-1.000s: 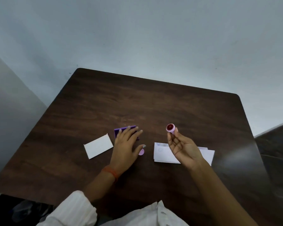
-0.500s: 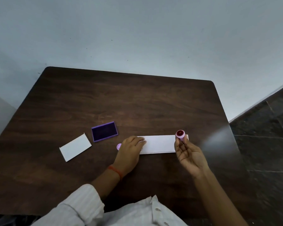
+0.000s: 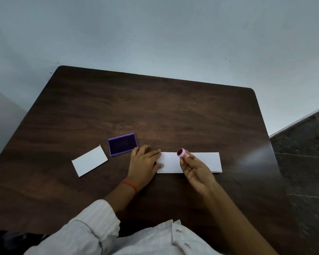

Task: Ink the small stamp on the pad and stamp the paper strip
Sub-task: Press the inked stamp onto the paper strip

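Observation:
A white paper strip point(image 3: 203, 161) lies flat across the dark wooden table point(image 3: 155, 111). My left hand point(image 3: 143, 162) rests palm down on the strip's left end, pressing it to the table. Held up in the fingertips of my right hand point(image 3: 195, 170) is a small pink round stamp point(image 3: 181, 152), its red face turned up, above the strip's middle. The open purple ink pad point(image 3: 122, 144) sits just left of my left hand, apart from the stamp.
A white rectangular card point(image 3: 89, 160) lies left of the ink pad. The table's far edge meets a pale wall. Dark tiled floor point(image 3: 306, 162) shows beyond the table's right edge.
My left hand moved off the ink pad onto the strip's left end. The strip now lies unfolded. My right hand brought the stamp leftwards over the strip's middle.

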A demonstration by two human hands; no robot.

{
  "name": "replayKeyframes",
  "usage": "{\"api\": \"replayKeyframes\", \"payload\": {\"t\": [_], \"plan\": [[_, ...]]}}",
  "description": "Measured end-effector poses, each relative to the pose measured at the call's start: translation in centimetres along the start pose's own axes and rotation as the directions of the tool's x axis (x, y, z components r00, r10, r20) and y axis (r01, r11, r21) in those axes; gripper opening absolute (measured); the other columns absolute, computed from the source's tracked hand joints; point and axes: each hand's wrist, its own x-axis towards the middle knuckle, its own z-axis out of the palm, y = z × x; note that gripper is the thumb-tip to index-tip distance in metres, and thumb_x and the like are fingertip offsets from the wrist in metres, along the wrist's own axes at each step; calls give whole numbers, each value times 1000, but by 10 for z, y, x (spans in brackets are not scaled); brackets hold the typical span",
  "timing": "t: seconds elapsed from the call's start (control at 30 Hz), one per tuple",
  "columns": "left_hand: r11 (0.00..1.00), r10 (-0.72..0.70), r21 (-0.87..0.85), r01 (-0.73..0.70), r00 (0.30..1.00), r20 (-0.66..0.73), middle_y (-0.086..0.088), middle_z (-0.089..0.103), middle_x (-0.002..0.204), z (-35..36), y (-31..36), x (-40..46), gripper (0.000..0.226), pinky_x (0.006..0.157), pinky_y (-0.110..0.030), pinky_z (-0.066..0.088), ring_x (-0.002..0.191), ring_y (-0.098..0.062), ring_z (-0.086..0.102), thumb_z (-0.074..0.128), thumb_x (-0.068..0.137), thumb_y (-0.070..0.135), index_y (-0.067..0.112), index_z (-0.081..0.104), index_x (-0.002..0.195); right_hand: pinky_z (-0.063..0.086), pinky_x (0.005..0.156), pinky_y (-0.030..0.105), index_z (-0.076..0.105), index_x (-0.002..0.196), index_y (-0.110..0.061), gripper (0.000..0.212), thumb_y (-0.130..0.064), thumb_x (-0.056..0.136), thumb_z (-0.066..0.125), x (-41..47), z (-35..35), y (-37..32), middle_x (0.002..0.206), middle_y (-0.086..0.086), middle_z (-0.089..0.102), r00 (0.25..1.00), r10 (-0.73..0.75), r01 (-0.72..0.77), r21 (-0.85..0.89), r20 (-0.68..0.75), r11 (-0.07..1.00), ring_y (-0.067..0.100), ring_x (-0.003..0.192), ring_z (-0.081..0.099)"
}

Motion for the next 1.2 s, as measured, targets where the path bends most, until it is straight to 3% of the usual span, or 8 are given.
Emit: {"api": "replayKeyframes", "payload": {"t": [0.1, 0.2, 0.37, 0.5, 0.57, 0.7, 1.03, 1.2], "plan": [[1000, -5, -3, 5, 1000, 22, 10, 49, 138, 1, -3, 1, 46, 106, -40, 15, 134, -19, 28, 49, 87, 47, 29, 46, 129, 57, 79, 23, 67, 102, -7, 23, 1, 83, 59, 8, 7, 2, 97, 6, 72, 995, -93, 83, -239, -33, 967, 17, 94, 66], [1000, 3, -1, -3, 999, 33, 11, 49, 139, 0, -6, 2, 48, 106, -41, 13, 135, -20, 26, 49, 86, 48, 30, 45, 129, 53, 81, 22, 68, 97, -17, 23, -5, 78, 69, 13, 12, 6, 97, -1, 70, 965, -260, 199, -540, -37, 818, 14, 95, 63], [1000, 0, -21, 0, 1000, 28, 10, 50, 137, 0, -6, 1, 46, 106, -42, 13, 135, -22, 27, 50, 85, 48, 30, 48, 127, 45, 68, 10, 66, 95, -21, 23, -27, 74, 75, 20, 16, 13, 85, -9, 67, 829, -545, 374, -849, 124, 374, -1, 80, 61], [999, -8, -38, 9, 1000, 23, 8, 52, 136, 0, -6, 2, 46, 105, -40, 12, 135, -22, 27, 53, 84, 46, 28, 49, 127, 46, 74, 21, 71, 94, -10, 22, -28, 84, 64, 26, 18, 19, 90, 6, 73, 738, -597, 401, -916, 313, 17, 16, 84, 65], [999, -9, -40, 10, 1000, 25, 8, 51, 137, 1, -7, 1, 47, 103, -39, 10, 134, -22, 27, 52, 84, 47, 28, 48, 127, 45, 79, 24, 70, 100, -9, 24, -26, 87, 61, 30, 19, 21, 97, 10, 73, 727, -581, 389, -917, 367, -93, 20, 90, 64], [1000, -4, -24, 5, 1000, 18, 8, 52, 136, 1, -7, 2, 47, 99, -35, 7, 134, -21, 28, 51, 84, 48, 29, 48, 127, 41, 80, 23, 68, 102, -7, 21, -16, 83, 65, 34, 17, 25, 100, 13, 72, 695, -563, 396, -891, 448, -222, 24, 92, 64], [999, -7, -53, 8, 1000, 14, 8, 53, 135, 4, -8, 2, 46, 101, -35, 8, 134, -22, 28, 52, 84, 48, 28, 49, 126, 46, 86, 33, 66, 105, -3, 21, -9, 85, 61, 37, 21, 27, 105, 18, 69, 727, -465, 366, -858, 506, -361, 30, 99, 60], [999, 2, -47, -2, 1000, 1, 8, 54, 134, 5, -10, 2, 46, 99, -35, 7, 133, -22, 30, 52, 84, 48, 28, 50, 125, 45, 87, 30, 64, 105, -3, 20, -7, 86, 58, 37, 24, 27, 108, 16, 67, 747, -402, 353, -828, 530, -436, 27, 102, 57]]}}
